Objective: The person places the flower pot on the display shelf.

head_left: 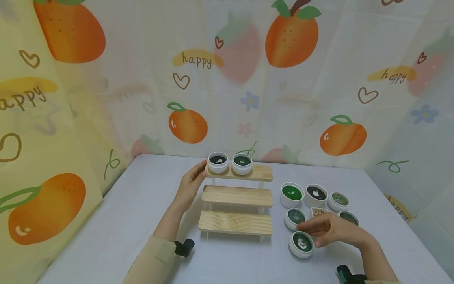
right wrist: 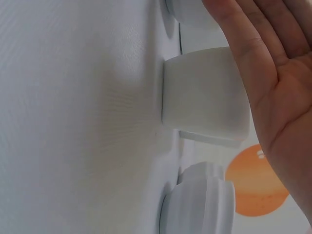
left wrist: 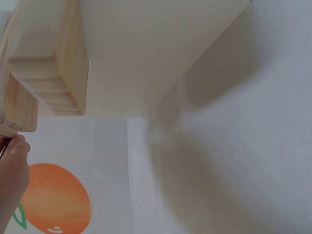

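Observation:
A three-tier stand with wooden boards (head_left: 235, 223) and pale supports stands on the table. My left hand (head_left: 190, 185) grips the left end of its top board (head_left: 262, 173); in the left wrist view the fingertips (left wrist: 19, 146) meet the board's end. Two white pots, one with a black inside (head_left: 218, 162) and one with a dark green inside (head_left: 242, 164), stand on that board. My right hand (head_left: 335, 230) hovers with fairly straight fingers between a front white pot (head_left: 301, 244) and a dark green one (head_left: 295, 219). Whether it touches either I cannot tell.
Behind the right hand are a tall green-topped pot (head_left: 292, 194), a black-topped pot (head_left: 315, 195), and low green pots (head_left: 338, 201) (head_left: 348, 217). A small square patterned piece (head_left: 319, 212) lies among them. Fruit-printed cloth (head_left: 227, 98) hangs behind the white-covered table (head_left: 142, 189).

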### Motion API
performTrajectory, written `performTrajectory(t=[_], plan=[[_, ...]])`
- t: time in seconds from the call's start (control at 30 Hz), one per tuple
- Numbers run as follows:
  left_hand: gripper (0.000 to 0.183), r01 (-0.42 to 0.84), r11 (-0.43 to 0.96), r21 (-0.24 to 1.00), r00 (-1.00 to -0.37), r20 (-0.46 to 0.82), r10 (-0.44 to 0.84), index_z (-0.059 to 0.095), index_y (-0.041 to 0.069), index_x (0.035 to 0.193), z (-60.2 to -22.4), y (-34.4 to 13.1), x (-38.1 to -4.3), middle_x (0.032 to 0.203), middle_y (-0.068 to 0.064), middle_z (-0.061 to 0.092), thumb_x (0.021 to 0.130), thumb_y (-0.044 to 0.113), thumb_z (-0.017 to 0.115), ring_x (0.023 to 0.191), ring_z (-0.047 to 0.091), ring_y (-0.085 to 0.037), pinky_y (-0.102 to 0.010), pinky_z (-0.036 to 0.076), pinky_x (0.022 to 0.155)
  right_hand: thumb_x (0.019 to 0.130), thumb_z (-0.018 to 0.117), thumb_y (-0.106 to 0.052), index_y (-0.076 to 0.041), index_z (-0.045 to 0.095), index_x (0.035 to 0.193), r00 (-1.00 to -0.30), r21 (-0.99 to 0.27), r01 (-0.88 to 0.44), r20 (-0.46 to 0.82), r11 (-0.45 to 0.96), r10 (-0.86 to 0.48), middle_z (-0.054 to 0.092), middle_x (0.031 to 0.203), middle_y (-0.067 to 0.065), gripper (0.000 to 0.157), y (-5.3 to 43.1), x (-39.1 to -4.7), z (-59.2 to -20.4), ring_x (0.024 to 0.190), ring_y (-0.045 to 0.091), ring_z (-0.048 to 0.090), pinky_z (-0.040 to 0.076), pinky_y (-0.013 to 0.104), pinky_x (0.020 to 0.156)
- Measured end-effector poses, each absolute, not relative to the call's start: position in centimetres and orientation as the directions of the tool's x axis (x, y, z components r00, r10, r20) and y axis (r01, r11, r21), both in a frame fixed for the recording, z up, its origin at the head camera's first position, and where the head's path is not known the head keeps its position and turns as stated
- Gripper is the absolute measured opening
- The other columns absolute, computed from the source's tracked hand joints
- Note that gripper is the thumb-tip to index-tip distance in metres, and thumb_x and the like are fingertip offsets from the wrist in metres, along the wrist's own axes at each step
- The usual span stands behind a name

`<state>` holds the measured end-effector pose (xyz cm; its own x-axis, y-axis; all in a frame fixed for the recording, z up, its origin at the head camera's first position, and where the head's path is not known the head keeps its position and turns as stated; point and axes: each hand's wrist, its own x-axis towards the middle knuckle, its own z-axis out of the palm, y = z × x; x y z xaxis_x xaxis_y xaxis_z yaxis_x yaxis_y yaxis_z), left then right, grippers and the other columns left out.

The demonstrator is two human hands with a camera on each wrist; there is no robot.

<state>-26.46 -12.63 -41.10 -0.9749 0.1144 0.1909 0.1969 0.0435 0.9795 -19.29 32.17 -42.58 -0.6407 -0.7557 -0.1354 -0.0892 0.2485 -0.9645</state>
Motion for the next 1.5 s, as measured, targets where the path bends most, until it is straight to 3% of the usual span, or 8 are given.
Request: performTrajectory(t=[0.4, 0.83, 1.13, 1.37, 1.5], plan=[[0.048, 0.205, 0.042, 0.978, -0.974, 0.199, 0.106, 0.039, 0.005, 0.150, -40.94, -12.59, -26.43, 0.156, -0.013, 0.042, 0.104, 0.014, 0.048, 0.147, 0.038, -0.024, -0.036, 0.031, 0.124, 0.084, 0.071, 0.000, 0.011, 0.054, 0.133, -0.607, -0.954, -0.151, -0.116, 0.257, -0.786, 0.064, 0.137, 0.007, 0.053, 31.99, -19.56, -42.84, 0.123, -0.001, 0.060, 0.049, 0.010, 0.100], [0.048, 0.197, 0.045, 0.979, -0.976, 0.191, 0.103, 0.039, 0.005, 0.150, -40.98, -12.56, -26.48, 0.156, -0.014, 0.042, 0.104, 0.013, 0.048, 0.146, 0.038, -0.024, -0.037, 0.031, 0.124, 0.082, 0.075, -0.004, 0.010, 0.055, 0.133, -0.626, -0.939, -0.175, -0.125, 0.295, -0.770, 0.065, 0.136, 0.001, 0.057, 31.66, -19.43, -43.31, 0.120, -0.004, 0.060, 0.050, 0.009, 0.097], [0.047, 0.188, 0.055, 0.981, -0.978, 0.182, 0.100, 0.039, 0.005, 0.150, -40.96, -12.48, -26.31, 0.156, -0.013, 0.042, 0.104, 0.014, 0.047, 0.147, 0.038, -0.024, -0.037, 0.030, 0.124, 0.081, 0.078, -0.008, 0.007, 0.057, 0.133, -0.654, -0.915, -0.184, -0.158, 0.358, -0.739, 0.055, 0.135, 0.034, 0.058, 31.47, -19.14, -43.39, 0.116, -0.006, 0.062, 0.053, 0.011, 0.094], [0.047, 0.200, 0.055, 0.978, -0.976, 0.194, 0.100, 0.039, 0.005, 0.150, -40.90, -12.46, -26.34, 0.156, -0.014, 0.042, 0.104, 0.013, 0.047, 0.147, 0.037, -0.024, -0.037, 0.030, 0.124, 0.080, 0.079, -0.009, 0.003, 0.057, 0.134, -0.674, -0.899, -0.149, -0.212, 0.412, -0.707, 0.052, 0.138, 0.036, 0.060, 31.30, -18.96, -43.18, 0.113, -0.011, 0.060, 0.057, 0.019, 0.095], [0.048, 0.195, 0.039, 0.980, -0.976, 0.190, 0.108, 0.038, 0.004, 0.150, -41.01, -12.48, -26.42, 0.156, -0.013, 0.042, 0.104, 0.013, 0.047, 0.147, 0.037, -0.024, -0.038, 0.030, 0.124, 0.079, 0.080, -0.009, 0.002, 0.058, 0.133, -0.681, -0.899, -0.139, -0.219, 0.416, -0.699, 0.053, 0.138, 0.035, 0.060, 31.32, -18.91, -43.22, 0.112, -0.010, 0.061, 0.057, 0.018, 0.094]])
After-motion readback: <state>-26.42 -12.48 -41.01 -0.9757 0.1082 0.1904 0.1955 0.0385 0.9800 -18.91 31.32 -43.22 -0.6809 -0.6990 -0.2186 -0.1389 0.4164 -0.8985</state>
